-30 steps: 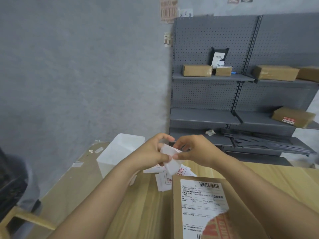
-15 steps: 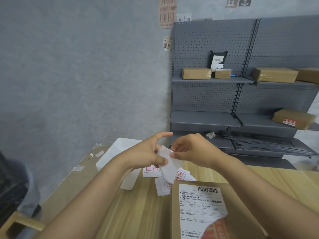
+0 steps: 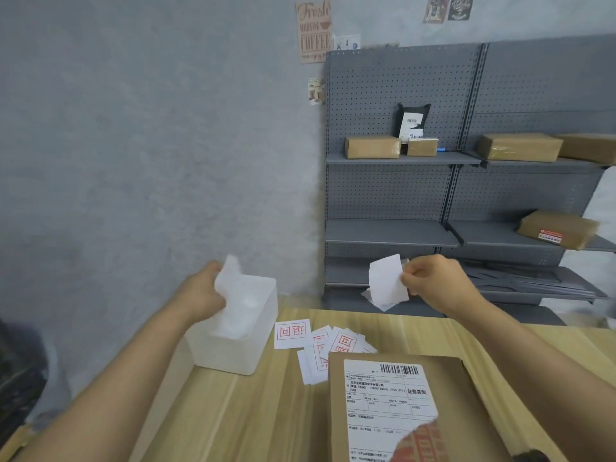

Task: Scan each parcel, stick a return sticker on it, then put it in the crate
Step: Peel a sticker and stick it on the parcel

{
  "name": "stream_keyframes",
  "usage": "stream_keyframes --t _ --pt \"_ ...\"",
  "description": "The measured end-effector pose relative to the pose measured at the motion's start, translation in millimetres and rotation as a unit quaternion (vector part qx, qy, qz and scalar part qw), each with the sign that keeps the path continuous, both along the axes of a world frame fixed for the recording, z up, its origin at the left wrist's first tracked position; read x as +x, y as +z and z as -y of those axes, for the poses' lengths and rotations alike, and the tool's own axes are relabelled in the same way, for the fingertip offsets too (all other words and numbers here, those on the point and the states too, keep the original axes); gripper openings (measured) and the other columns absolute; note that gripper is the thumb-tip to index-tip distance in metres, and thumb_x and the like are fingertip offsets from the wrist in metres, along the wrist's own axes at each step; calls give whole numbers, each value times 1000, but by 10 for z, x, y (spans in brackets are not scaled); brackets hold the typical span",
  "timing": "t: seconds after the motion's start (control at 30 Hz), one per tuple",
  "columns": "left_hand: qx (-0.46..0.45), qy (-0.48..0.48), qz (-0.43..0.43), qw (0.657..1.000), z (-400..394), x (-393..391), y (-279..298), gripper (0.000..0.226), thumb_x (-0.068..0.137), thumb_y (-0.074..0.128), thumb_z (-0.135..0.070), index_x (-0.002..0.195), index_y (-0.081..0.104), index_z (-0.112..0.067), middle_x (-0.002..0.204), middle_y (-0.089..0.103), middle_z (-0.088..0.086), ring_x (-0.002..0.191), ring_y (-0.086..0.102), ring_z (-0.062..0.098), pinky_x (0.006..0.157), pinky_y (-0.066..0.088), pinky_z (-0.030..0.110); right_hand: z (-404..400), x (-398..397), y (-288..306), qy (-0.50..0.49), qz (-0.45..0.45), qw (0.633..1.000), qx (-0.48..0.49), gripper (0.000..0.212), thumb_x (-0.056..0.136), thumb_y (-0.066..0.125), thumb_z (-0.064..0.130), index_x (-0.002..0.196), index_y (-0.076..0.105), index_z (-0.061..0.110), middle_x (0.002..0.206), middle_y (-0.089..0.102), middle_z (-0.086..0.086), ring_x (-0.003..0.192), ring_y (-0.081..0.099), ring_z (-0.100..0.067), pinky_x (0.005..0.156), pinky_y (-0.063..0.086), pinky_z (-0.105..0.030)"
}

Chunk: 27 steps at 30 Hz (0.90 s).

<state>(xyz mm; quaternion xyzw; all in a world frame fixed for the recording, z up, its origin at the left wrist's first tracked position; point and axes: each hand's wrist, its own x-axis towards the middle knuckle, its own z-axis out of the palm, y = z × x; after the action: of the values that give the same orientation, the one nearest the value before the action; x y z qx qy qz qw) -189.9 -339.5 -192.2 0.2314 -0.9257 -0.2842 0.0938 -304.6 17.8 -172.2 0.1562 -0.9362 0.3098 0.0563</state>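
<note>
Now right hand (image 3: 436,283) pinches a white sticker (image 3: 386,280) in its grip, held up beyond the bench (image 3: 233,411) far edge. Left hand (image 3: 200,291) grips crumpled backing paper (image 3: 230,278) over the white bin (image 3: 233,338) at left. Parcel (image 3: 406,408) lies near right, label up, loose stickers (image 3: 320,345) just beyond it.

Paper, card, plastic and wood, all matt.

The worktop (image 3: 233,411) is pale wood-grain laminate, smooth. The parcel (image 3: 466,411) is brown matt cardboard with a white paper label (image 3: 386,398). The bin (image 3: 233,355) is frosted, translucent plastic. The loose stickers (image 3: 291,333) are thin white paper printed red. The shelving (image 3: 400,95) is grey painted perforated metal; the wall (image 3: 133,145) looks rough plaster.
</note>
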Motion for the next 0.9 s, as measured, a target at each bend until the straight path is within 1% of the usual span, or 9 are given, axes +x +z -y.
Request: stream_keyframes --t 0.1,0.27,0.33,0.43,0.5,0.57,0.67,0.77,0.9 --pt "-145 18 57 988 64 -30 -139 59 81 55 -4 136 39 -17 115 61 13 104 58 32 78 46 33 -23 45 -6 1 13 1000 -22 11 87 59 17 85 70 17 83 71 -3 75 63 -16 61 43 -24" --pt "-257 12 152 954 -63 -116 -242 57 85 60 -27 137 42 -17 129 50 8 120 49 28 91 46 35 -44 173 47 35 8 998 -43 11 88 61 19 95 70 17 89 72 2 83 64 -13 62 44 -19" --pt "-308 31 139 941 -176 -141 -179 68 84 62 -39 141 35 -14 137 42 10 127 39 30 98 41 38 -55 221 86 46 -6 998 -49 10 87 63 21 95 69 18 87 72 4 81 64 -9 61 44 -13" --pt "-345 21 59 937 -487 -171 22 71 84 64 -42 142 33 -11 142 36 12 130 33 32 101 37 40 -77 278 149 60 -35 996 -55 10 86 63 18 94 70 16 88 72 4 80 65 -8 70 50 -20" --pt "-214 -34 -30 976 -778 -199 200 43 87 63 -39 121 55 -15 123 55 8 118 50 29 92 44 37 -84 325 185 74 -62 993 -61 11 86 63 17 94 70 15 87 72 4 78 64 -5 71 50 -18" --pt "79 -104 -33 991 -1146 -214 370 29 90 60 -43 96 64 -14 94 70 5 91 68 23 77 53 33 -72 388 215 96 -98 988 -64 12 86 63 15 94 71 16 87 71 6 78 63 -4 72 49 -15" --pt "379 -155 22 912 -1633 -180 531 41 92 53 -50 99 64 -12 81 75 7 74 74 21 58 57 28 -69 518 256 139 -148 977 -59 13 88 62 16 96 72 19 89 71 9 83 62 -2 77 48 -17" --pt "486 -166 23 858 -1881 -151 570 42 92 54 -51 103 63 -11 90 76 10 83 74 27 64 60 33 -132 643 275 198 -184 962 -26 18 90 60 18 104 70 23 97 70 12 91 59 -3 81 46 -22" --pt "486 -161 -19 859 -2060 -141 546 24 92 61 -35 89 68 -12 86 76 9 83 74 21 79 59 37 -261 735 252 238 -168 957 11 24 94 57 31 115 67 26 110 67 15 105 52 -7 90 42 -23"
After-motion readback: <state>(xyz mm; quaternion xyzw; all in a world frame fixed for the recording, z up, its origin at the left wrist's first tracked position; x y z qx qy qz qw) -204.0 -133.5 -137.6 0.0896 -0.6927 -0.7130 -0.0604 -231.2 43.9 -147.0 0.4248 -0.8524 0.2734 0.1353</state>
